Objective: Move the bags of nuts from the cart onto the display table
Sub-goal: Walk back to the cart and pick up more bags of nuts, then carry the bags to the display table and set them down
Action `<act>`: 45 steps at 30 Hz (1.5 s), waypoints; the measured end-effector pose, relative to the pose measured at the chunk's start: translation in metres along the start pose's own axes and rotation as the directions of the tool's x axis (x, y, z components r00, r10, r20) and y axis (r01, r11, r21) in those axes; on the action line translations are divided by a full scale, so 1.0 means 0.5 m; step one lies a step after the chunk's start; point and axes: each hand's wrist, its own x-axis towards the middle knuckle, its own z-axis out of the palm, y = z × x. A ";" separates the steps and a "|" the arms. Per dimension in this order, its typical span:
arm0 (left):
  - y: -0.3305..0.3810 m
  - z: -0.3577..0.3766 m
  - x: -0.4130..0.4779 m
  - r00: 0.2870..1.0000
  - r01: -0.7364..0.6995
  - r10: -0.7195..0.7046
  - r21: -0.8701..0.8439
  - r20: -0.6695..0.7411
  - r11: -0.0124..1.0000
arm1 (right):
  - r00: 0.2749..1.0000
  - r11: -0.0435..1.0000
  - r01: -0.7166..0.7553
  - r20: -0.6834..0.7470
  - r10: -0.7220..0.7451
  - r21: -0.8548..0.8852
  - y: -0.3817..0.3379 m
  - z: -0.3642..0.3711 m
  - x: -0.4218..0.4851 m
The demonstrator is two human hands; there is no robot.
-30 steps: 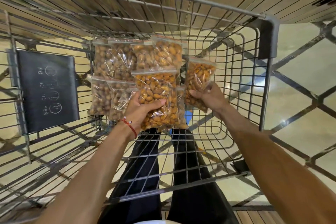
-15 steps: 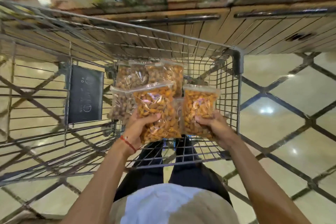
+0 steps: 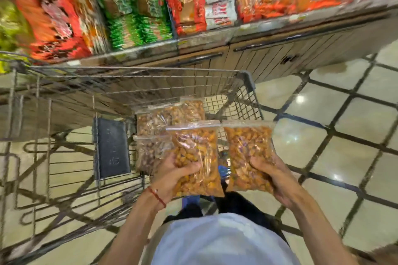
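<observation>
My left hand (image 3: 172,175) grips a clear zip bag of orange nuts (image 3: 197,150) by its lower half, held upright above the near end of the wire cart (image 3: 133,84). My right hand (image 3: 272,175) grips a second bag of orange nuts (image 3: 247,148), which hangs just outside the cart's right side. Several more bags of nuts (image 3: 159,122) lie in the cart's child seat behind the held ones, some with browner nuts.
A dark plastic flap (image 3: 112,148) is on the cart's seat at left. Beyond the cart stands a wooden display unit (image 3: 269,58) with shelves of packaged snacks (image 3: 140,6). Tiled floor (image 3: 333,131) lies to the right.
Both hands have lifted their bags up and back out of the cart toward my body. My view has tilted up, so the snack shelves now show.
</observation>
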 end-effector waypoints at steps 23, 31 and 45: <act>-0.088 0.539 -0.005 0.811 -0.077 -0.290 0.584 0.508 0.808 | 0.826 0.845 0.395 -0.542 -0.155 0.361 0.192 -0.350 -0.455; -0.281 0.874 -0.042 0.793 -0.136 -0.319 0.660 0.520 0.739 | 0.750 0.746 0.515 -0.644 -0.152 0.423 0.226 -0.634 -0.598; -0.469 1.420 0.062 0.644 -0.228 -0.485 0.754 0.592 0.617 | 0.621 0.725 0.561 -0.782 -0.051 0.399 0.167 -1.066 -0.691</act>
